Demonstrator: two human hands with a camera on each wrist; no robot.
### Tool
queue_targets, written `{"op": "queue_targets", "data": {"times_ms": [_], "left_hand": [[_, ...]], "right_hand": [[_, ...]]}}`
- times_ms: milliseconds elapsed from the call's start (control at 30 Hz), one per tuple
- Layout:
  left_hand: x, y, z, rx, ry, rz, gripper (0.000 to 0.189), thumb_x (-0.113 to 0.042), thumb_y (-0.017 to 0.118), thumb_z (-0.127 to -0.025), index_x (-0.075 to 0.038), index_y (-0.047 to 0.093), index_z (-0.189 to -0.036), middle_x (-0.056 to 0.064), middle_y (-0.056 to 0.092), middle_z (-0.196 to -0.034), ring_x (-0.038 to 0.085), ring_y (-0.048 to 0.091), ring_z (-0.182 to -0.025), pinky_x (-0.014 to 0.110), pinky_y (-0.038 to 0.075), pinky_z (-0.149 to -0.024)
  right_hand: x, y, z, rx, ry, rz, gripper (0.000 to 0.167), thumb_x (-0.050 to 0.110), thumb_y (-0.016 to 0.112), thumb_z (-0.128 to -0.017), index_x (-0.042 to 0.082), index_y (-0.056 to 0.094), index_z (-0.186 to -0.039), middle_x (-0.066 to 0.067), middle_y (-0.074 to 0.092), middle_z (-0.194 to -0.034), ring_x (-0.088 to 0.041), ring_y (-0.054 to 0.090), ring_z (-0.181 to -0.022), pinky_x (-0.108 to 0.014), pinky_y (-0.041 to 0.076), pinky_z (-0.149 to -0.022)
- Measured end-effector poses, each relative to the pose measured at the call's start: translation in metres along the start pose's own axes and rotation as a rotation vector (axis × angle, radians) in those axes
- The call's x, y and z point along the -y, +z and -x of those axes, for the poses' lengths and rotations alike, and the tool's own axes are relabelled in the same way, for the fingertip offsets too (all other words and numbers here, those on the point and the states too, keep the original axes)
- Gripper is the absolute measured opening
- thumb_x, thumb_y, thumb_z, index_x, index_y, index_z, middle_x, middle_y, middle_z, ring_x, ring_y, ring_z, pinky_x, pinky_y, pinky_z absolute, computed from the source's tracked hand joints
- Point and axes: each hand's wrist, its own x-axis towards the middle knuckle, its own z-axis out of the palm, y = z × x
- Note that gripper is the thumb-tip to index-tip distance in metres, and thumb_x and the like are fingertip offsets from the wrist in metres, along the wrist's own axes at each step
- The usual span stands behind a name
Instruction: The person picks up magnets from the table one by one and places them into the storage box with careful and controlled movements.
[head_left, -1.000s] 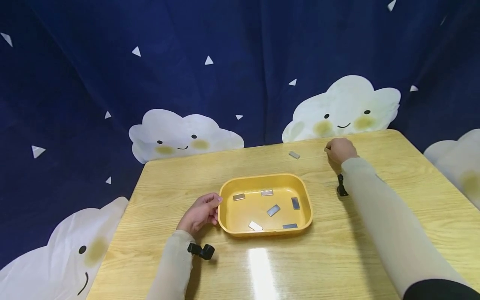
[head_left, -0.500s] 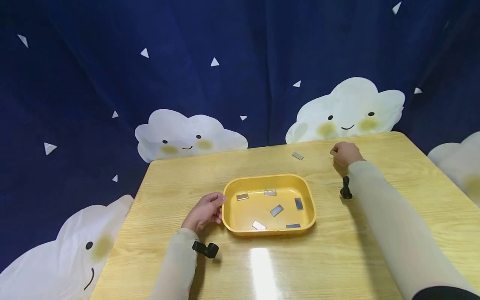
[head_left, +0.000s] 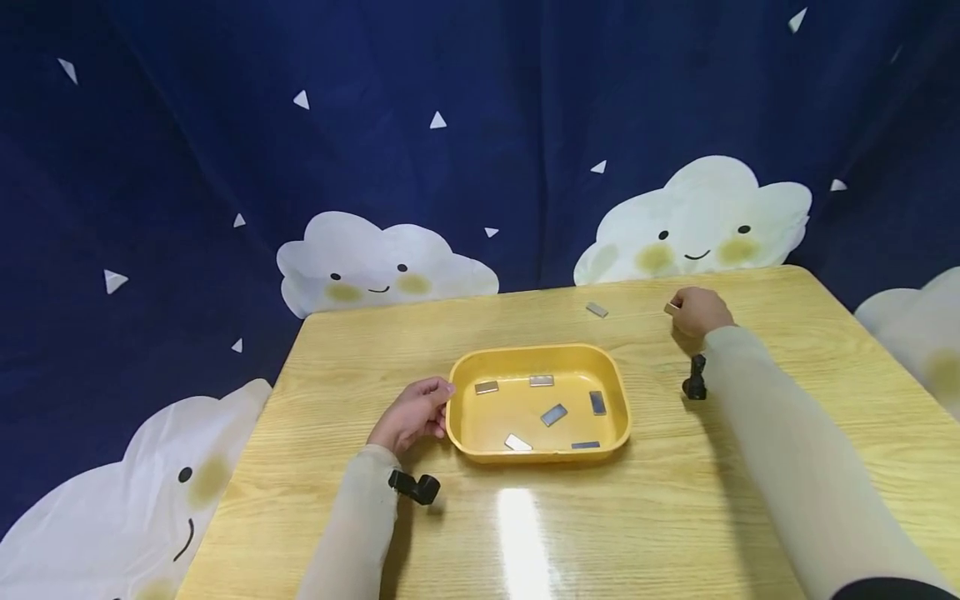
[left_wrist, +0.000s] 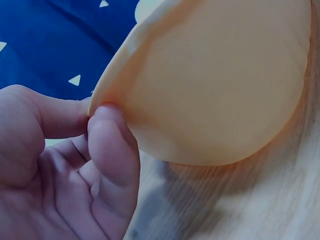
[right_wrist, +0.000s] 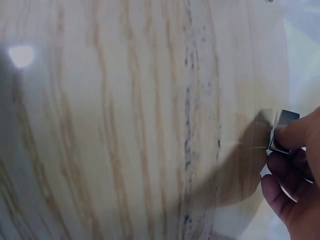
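My left hand (head_left: pixel 412 415) pinches the left rim of a yellow plastic tray (head_left: pixel 540 457). In the left wrist view, thumb and finger grip the tray's edge. Several small silver rectangular pieces lie spread on the tray's floor, among them a tilted piece (head_left: pixel 554 415) near the middle. Out at the far right of the table, my right hand (head_left: pixel 702 312) holds a similar small metal piece (right_wrist: pixel 290 117) between thumb and fingers, just above the wood. Another loose silver piece (head_left: pixel 597 310) lies on the table left of that hand, behind the tray.
The light wooden table (head_left: pixel 360 342) has rounded far corners. Behind it hangs a dark blue curtain (head_left: pixel 420 183) with white clouds and triangles. A black wrist mount (head_left: pixel 415 487) sits on the left sleeve, another mount (head_left: pixel 695 379) on the right one.
The whole head view has shifted slightly. My right hand has drawn back a little toward me with the metal piece, which shows more clearly. The left hand stays on the tray's rim.
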Motion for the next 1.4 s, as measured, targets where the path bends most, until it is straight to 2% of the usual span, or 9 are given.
{"op": "queue_targets", "data": {"times_ms": [233,333,667,867,1067,1400], "left_hand": [[0.000,0.000,-0.003,0.015,-0.004,0.011,0.021,-0.022,0.050,-0.103,-0.001,0.056,-0.106,-0.002,0.051,-0.065,0.011,0.049,-0.053,0.021,0.046,-0.049],[0.002,0.000,-0.003,0.021,-0.008,0.035,0.021,-0.021,0.049,-0.104,-0.001,0.055,-0.106,-0.002,0.050,-0.064,0.010,0.048,-0.052,0.020,0.046,-0.047],[0.003,-0.002,-0.005,0.023,-0.017,0.083,0.018,-0.020,0.049,-0.104,-0.003,0.054,-0.102,-0.003,0.050,-0.062,0.009,0.048,-0.050,0.019,0.045,-0.046],[0.003,-0.001,-0.005,0.040,-0.011,0.085,0.019,-0.021,0.048,-0.105,-0.003,0.053,-0.100,-0.003,0.050,-0.062,0.009,0.048,-0.051,0.019,0.045,-0.046],[0.004,0.001,-0.004,0.056,-0.005,0.078,0.020,-0.021,0.047,-0.105,-0.003,0.053,-0.099,-0.004,0.050,-0.061,0.009,0.048,-0.051,0.019,0.045,-0.046],[0.004,-0.001,-0.006,0.051,-0.007,0.085,0.019,-0.020,0.047,-0.105,-0.001,0.052,-0.102,-0.003,0.049,-0.062,0.009,0.048,-0.051,0.019,0.045,-0.046]], "right_hand": [[-0.009,-0.003,0.002,-0.034,0.033,-0.021,0.032,0.012,0.043,-0.099,-0.008,0.059,-0.116,-0.031,0.063,-0.109,-0.042,0.060,-0.090,-0.055,0.049,-0.076],[-0.009,-0.007,0.003,-0.061,0.029,-0.028,0.031,0.013,0.045,-0.100,-0.009,0.059,-0.116,-0.031,0.063,-0.110,-0.045,0.060,-0.094,-0.057,0.049,-0.079],[-0.012,-0.017,0.006,-0.067,0.065,-0.055,0.034,0.012,0.050,-0.097,-0.010,0.057,-0.122,-0.033,0.060,-0.116,-0.046,0.058,-0.100,-0.058,0.049,-0.083],[-0.016,-0.022,0.007,-0.130,0.009,-0.018,0.034,0.008,0.044,-0.093,-0.011,0.061,-0.117,-0.034,0.063,-0.110,-0.046,0.060,-0.094,-0.059,0.048,-0.080],[-0.014,-0.030,0.007,-0.147,-0.050,-0.025,0.033,0.007,0.044,-0.095,-0.011,0.061,-0.115,-0.034,0.062,-0.110,-0.044,0.060,-0.091,-0.056,0.048,-0.077],[0.007,-0.048,0.004,-0.222,-0.101,-0.015,0.030,0.008,0.049,-0.096,-0.010,0.064,-0.114,-0.031,0.063,-0.107,-0.037,0.056,-0.086,-0.049,0.046,-0.074]]}}
